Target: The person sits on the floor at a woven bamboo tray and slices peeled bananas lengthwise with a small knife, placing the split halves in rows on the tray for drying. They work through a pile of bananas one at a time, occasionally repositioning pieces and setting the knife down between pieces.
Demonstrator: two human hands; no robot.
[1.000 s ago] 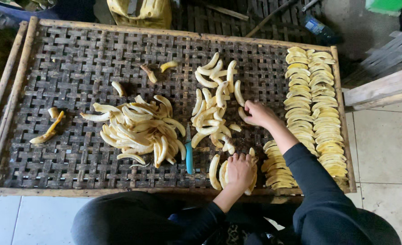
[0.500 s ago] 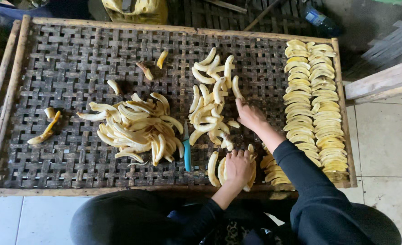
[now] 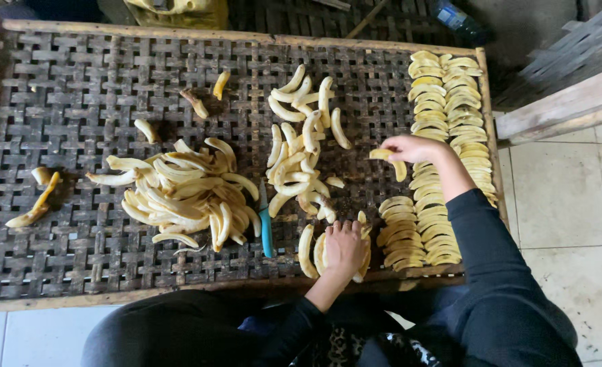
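Yellow banana slice [image 3: 390,160] curves limp in right hand [image 3: 416,148].

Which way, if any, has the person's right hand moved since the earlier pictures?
Yes. The right hand, holding a banana slice, moved right from the middle pile towards the neat rows.

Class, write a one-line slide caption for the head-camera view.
Right hand lifts a banana slice beside neat rows; left hand rests on slices on the woven tray.

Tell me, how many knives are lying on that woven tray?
1. A blue-handled knife lies on the woven tray, between the big left pile of banana slices and the middle pile. Others could be hidden under the slices.
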